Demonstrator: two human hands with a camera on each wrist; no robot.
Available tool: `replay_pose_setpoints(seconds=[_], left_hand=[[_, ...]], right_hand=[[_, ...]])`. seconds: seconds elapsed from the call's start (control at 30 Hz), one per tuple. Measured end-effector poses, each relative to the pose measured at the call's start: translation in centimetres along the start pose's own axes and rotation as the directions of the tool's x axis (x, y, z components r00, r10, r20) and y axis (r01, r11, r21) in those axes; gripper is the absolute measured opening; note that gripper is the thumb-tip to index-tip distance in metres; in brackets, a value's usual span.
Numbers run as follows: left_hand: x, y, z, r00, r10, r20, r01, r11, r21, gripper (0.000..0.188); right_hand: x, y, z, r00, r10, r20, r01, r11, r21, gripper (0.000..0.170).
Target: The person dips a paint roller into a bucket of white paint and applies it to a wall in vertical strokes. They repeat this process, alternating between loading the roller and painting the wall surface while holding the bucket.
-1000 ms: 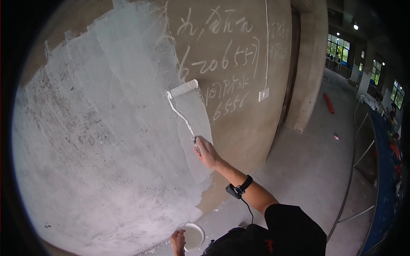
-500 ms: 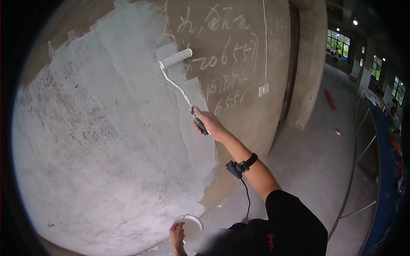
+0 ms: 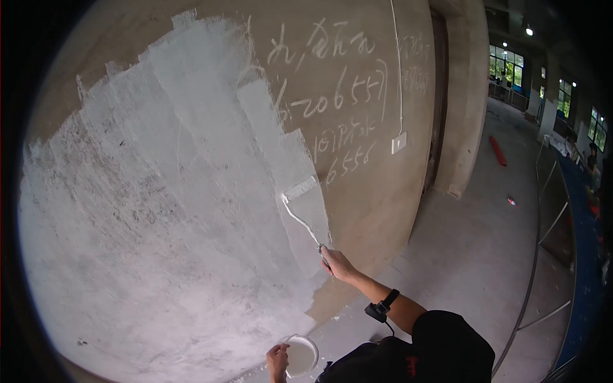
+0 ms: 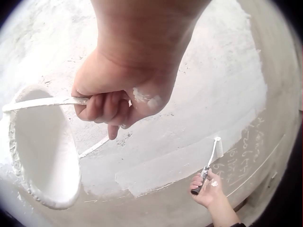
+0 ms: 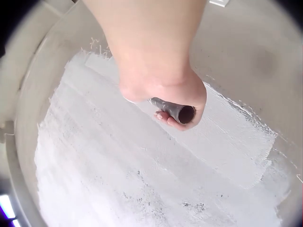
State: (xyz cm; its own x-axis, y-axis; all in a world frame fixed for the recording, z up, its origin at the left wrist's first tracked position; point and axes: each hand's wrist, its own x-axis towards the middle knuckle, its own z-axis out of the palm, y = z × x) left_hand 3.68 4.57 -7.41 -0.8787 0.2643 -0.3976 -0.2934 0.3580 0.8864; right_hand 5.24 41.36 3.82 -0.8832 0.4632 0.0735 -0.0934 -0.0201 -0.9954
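My right hand (image 3: 340,264) grips the dark handle (image 5: 173,109) of a paint roller (image 3: 299,189). The white-coated roller lies against the wall at the right border of the whitish paint (image 3: 172,191). A bent, paint-covered rod joins it to the handle. Low in the head view, my left hand (image 3: 278,362) holds a white bucket (image 3: 314,350) by its wire handle (image 4: 47,102). The left wrist view shows those fingers curled round the wire, a paint smear on the hand, and the bucket hanging tilted with a crusted rim.
Bare brown plaster (image 3: 370,198) with chalk writing (image 3: 338,96) borders the painted part. A switch plate (image 3: 398,143) and cable sit near a doorway. Behind on the floor are a red tube (image 3: 498,151) and a blue panel (image 3: 584,255) on a metal frame.
The roller first rose up the wall along the paint border, then came back down, leaving a fresh painted strip over some chalk marks. The left hand keeps holding the bucket.
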Motion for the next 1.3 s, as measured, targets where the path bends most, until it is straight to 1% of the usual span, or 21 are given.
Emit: replay_pose_setpoints(seconds=[0.03, 0.07, 0.13, 0.17, 0.23, 0.27, 0.33, 0.4, 0.43, 0.47, 0.53, 0.6, 0.63, 0.7, 0.87, 0.93, 0.97, 1.03, 1.07, 1.27, 1.3], left_hand=[[0.0, -0.1, 0.0, 1.000, 0.007, 0.012, -0.006, 1.000, -0.010, 0.025], [-0.1, -0.1, 0.0, 1.000, 0.014, 0.023, -0.013, 1.000, -0.020, 0.024], [-0.5, 0.4, 0.4, 1.000, 0.000, 0.007, 0.000, 1.000, -0.009, 0.024], [-0.6, 0.5, 0.5, 1.000, -0.005, -0.005, 0.005, 1.000, 0.009, 0.025], [0.0, -0.6, 0.4, 1.000, 0.024, -0.010, -0.024, 1.000, -0.009, 0.024], [0.1, -0.7, 0.5, 0.999, 0.035, -0.011, -0.035, 0.999, -0.014, 0.023], [0.7, -1.0, 0.4, 1.000, 0.025, -0.001, -0.025, 0.999, -0.043, 0.023], [0.5, -0.8, 0.4, 1.000, 0.002, -0.004, -0.002, 0.996, -0.084, 0.024], [0.3, -0.3, 0.4, 1.000, 0.006, -0.012, -0.007, 0.998, -0.055, 0.025], [0.1, 0.1, 0.4, 1.000, -0.006, -0.014, 0.005, 0.999, -0.053, 0.025], [-0.2, 0.8, 0.4, 0.999, 0.023, -0.037, -0.023, 1.000, 0.010, 0.027], [-1.0, 1.5, 0.4, 0.999, 0.019, -0.037, -0.019, 1.000, 0.008, 0.028], [-1.4, 1.8, 0.5, 0.999, 0.038, -0.033, -0.038, 0.999, 0.005, 0.029], [-2.3, 2.7, 0.7, 0.999, 0.021, -0.045, -0.021, 1.000, 0.005, 0.029], [-2.3, 2.1, 0.3, 0.998, 0.019, -0.058, -0.017, 0.999, 0.037, 0.033], [-2.3, 2.1, 0.2, 0.998, 0.023, -0.060, -0.020, 0.999, 0.041, 0.032], [-2.4, 1.9, 0.1, 0.998, 0.033, -0.055, -0.030, 0.998, 0.049, 0.031], [-1.6, 0.7, -0.1, 0.996, 0.068, -0.055, -0.065, 0.997, 0.047, 0.030], [-1.4, 0.3, -0.2, 0.993, 0.106, -0.051, -0.103, 0.993, 0.049, 0.030], [-2.1, 1.5, -0.4, 0.992, 0.075, -0.106, -0.057, 0.985, 0.164, 0.037], [-1.5, 0.7, -0.4, 0.987, 0.115, -0.111, -0.094, 0.979, 0.178, 0.038]], right_hand=[[-0.9, 0.3, 0.4, 1.000, 0.006, -0.028, -0.005, 0.998, 0.059, 0.053], [-1.3, 1.1, 0.5, 1.000, 0.011, -0.024, -0.010, 0.998, 0.060, 0.053], [-2.3, 3.3, -0.1, 0.993, 0.116, -0.010, -0.116, 0.992, 0.043, 0.054], [-3.1, 4.7, -0.4, 0.993, 0.116, -0.007, -0.116, 0.992, 0.050, 0.054], [-3.5, 6.8, -0.5, 0.992, -0.014, -0.128, -0.029, 0.944, -0.330, 0.053], [-3.4, 6.6, -0.3, 0.991, -0.030, -0.129, -0.012, 0.948, -0.317, 0.053], [-4.3, 5.9, -0.4, 0.983, -0.010, -0.181, -0.070, 0.901, -0.429, 0.049], [-4.3, 4.9, -0.4, 0.982, -0.051, -0.181, -0.027, 0.914, -0.404, 0.044], [-4.2, 4.4, -0.3, 0.980, -0.090, -0.180, 0.015, 0.926, -0.378, 0.039], [-4.0, 3.9, -0.2, 0.981, -0.078, -0.178, 0.006, 0.927, -0.376, 0.039], [-3.1, 2.6, -0.3, 0.962, -0.215, -0.170, 0.122, 0.891, -0.437, 0.036], [-2.0, 1.3, 0.0, 0.955, -0.227, -0.192, 0.125, 0.891, -0.436, 0.020], [-1.5, 0.6, 0.2, 0.961, -0.214, -0.174, 0.119, 0.891, -0.438, 0.020], [-0.2, -1.1, 0.8, 0.941, -0.230, -0.249, 0.115, 0.907, -0.404, 0.026], [3.0, -5.5, 2.4, 0.939, -0.260, -0.225, 0.174, 0.924, -0.339, 0.027], [4.1, -7.7, 3.0, 0.925, -0.245, -0.291, 0.148, 0.937, -0.317, 0.028], [4.6, -8.7, 3.2, 0.928, -0.241, -0.284, 0.146, 0.937, -0.317, 0.028], [5.8, -10.9, 3.2, 0.902, -0.332, -0.277, 0.226, 0.908, -0.352, 0.029], [6.0, -12.2, 3.1, 0.904, -0.330, -0.273, 0.225, 0.908, -0.353, 0.029], [8.6, -20.0, 2.3, 0.880, -0.421, -0.220, 0.294, 0.846, -0.444, 0.031], [8.6, -21.7, 2.3, 0.878, -0.429, -0.213, 0.289, 0.828, -0.480, 0.032]])
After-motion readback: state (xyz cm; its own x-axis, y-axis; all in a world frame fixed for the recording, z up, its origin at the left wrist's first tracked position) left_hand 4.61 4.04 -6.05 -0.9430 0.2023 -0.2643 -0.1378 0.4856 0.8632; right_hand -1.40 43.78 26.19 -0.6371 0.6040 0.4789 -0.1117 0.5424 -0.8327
